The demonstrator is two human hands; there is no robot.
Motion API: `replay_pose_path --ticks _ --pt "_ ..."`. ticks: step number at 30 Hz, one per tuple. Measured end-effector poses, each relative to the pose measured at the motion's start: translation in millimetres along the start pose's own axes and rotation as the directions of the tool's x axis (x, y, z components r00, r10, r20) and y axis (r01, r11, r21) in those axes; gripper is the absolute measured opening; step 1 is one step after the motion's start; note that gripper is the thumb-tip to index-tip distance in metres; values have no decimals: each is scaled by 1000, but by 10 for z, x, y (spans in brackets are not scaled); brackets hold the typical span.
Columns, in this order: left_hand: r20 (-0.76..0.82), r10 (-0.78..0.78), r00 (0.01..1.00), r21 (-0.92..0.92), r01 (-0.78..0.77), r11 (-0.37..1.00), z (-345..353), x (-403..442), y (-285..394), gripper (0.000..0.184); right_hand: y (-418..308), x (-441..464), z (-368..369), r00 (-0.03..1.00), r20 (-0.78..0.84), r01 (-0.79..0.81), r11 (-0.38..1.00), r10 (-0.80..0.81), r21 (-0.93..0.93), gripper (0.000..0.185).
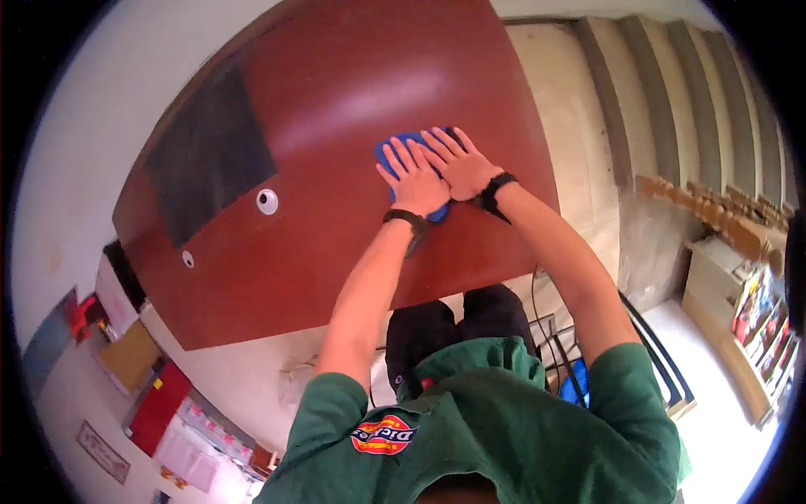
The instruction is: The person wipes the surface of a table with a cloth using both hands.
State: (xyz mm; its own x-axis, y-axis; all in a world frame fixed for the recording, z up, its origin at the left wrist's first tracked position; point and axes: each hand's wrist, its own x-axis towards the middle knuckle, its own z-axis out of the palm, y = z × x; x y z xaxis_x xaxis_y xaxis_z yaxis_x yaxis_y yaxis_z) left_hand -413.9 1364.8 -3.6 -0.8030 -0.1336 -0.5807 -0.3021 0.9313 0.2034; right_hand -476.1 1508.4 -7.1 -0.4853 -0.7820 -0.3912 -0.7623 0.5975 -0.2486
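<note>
Blue cloth (pixel 439 213) sits on the red-brown surface (pixel 336 252) under my left hand (pixel 420 186) and right hand (pixel 467 172), both spread flat, gripping nothing; best to press evenly through both palms so it doesn't bunch or skid.

Matt blue cloth (pixel 381 153) covered part of a smooth, glossy reddish-brown tabletop (pixel 336 109), with a dull dark panel (pixel 210 151) at the cloth's nine o'clock.

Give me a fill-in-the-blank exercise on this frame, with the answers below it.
1. The left hand and right hand lie on a cloth coloured ____.
2. The reddish-brown tabletop bears ____ round white discs with dark centres.
3. The person's shirt is coloured ____.

Missing words: blue; two; green.
</note>
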Motion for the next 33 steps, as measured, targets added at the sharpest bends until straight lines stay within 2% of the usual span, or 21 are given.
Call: replay_pose_path --ticks 2,6,9,10,12,18,20,21,22,23,26,27,31,33 --pt "-49 28 998 -81 -32 996 -1 -9 -18 102 -56 -37 -102 998 50 -34 999 34 -8 80" --pt "-4 54 999 -5 -54 999 -61 -50 -43 106 -175 -101 -8 991 12 -130 991 130 24 81" --pt "-10 157 988 91 -156 984 -7 -141 -127 103 -367 -243 103 972 -13 -232 969 234 80 82" --pt "-19 198 980 122 -194 973 39 -198 -141 102 -432 -328 174 970 -40 -230 961 239 154 83" --pt "-54 240 969 155 -229 961 251 -407 -179 100 -605 -539 302 966 0 -256 962 258 93 85" --pt "-166 359 918 139 -338 931 957 -1297 -339 100 -1323 -1307 832 955 -33 -285 944 294 167 90" --pt "-118 367 923 185 -343 921 1148 -1590 -324 100 -1546 -1559 1016 947 5 -318 931 322 178 90" --pt "-70 362 930 158 -348 924 1146 -1736 -269 99 -1627 -1704 1131 942 -28 -321 921 335 222 89" --pt "-99 389 916 175 -368 913 1215 -1822 -241 98 -1696 -1800 1096 934 -59 -325 908 352 265 89" --pt "-113 396 911 183 -372 910 1282 -1855 -204 94 -1714 -1896 1064 931 53 -363 895 362 259 87" --pt "-122 442 889 223 -409 885 1428 -1875 -74 93 -1679 -2024 1213 922 23 -380 889 388 257 88" --pt "-120 466 877 246 -428 870 1384 -1826 -23 93 -1668 -2053 1254 908 0 -398 863 419 311 90" --pt "90 589 803 245 -591 769 1129 -1631 172 90 -1682 -2129 1392 823 -44 -504 765 566 401 91" --pt "107 673 732 305 -668 679 1122 -1463 325 86 -1652 -2155 1423 742 -31 -588 674 669 448 92"
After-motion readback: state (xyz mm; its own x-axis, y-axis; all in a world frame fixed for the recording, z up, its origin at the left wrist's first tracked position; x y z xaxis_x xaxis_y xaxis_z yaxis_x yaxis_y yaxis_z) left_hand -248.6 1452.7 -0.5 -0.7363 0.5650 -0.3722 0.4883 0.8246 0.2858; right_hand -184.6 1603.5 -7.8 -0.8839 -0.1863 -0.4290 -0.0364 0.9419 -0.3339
